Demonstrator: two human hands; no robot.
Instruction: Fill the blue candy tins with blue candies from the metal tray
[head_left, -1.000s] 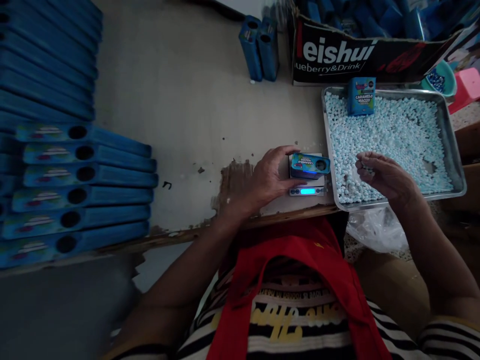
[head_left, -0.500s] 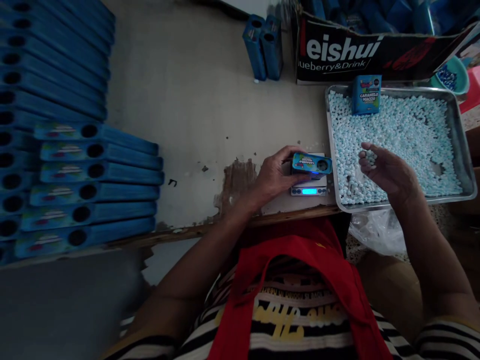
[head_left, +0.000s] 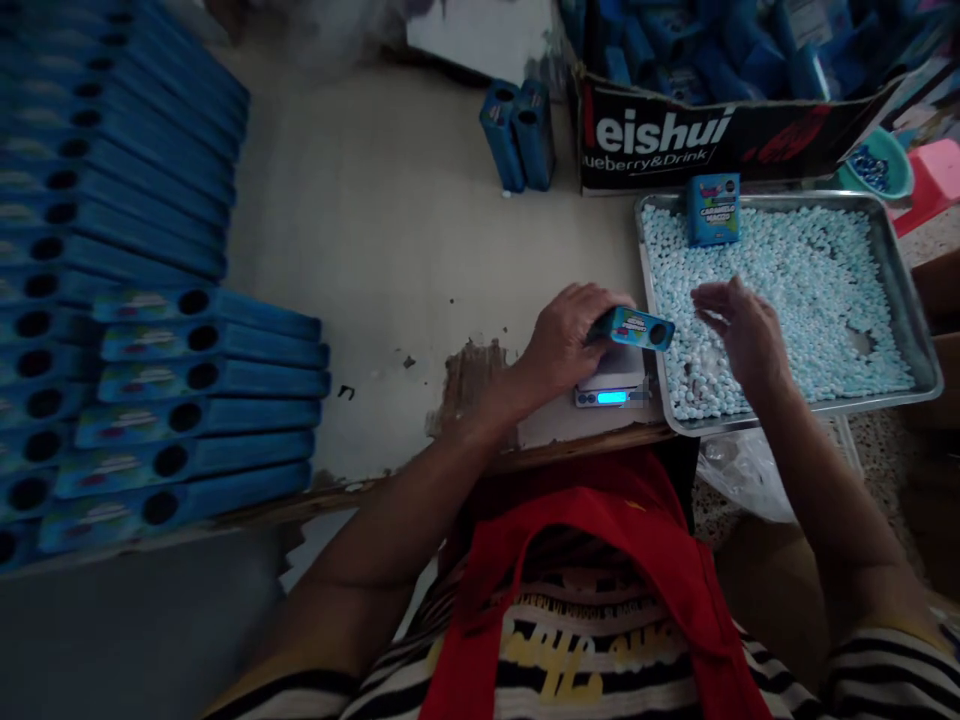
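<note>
My left hand (head_left: 564,338) grips a small blue candy box (head_left: 637,327) and holds it tilted just above a small digital scale (head_left: 611,385) with a lit blue display. My right hand (head_left: 739,328) hovers palm down over the metal tray (head_left: 911,330), which is filled with pale blue candies (head_left: 802,280). Its fingers are loosely curled and pressed together; I cannot see what is in them. Another blue candy box (head_left: 713,208) stands upright in the tray's far left part.
Stacks of long blue boxes (head_left: 150,350) fill the table's left side. Two upright blue boxes (head_left: 519,135) stand at the back. A black carton (head_left: 675,140) holds more blue packs behind the tray. A teal bowl (head_left: 877,165) sits far right. A worn table edge (head_left: 465,385) is near me.
My left hand has lifted the blue box off the scale and tilted it. My right hand turned palm down and moved slightly left over the candies.
</note>
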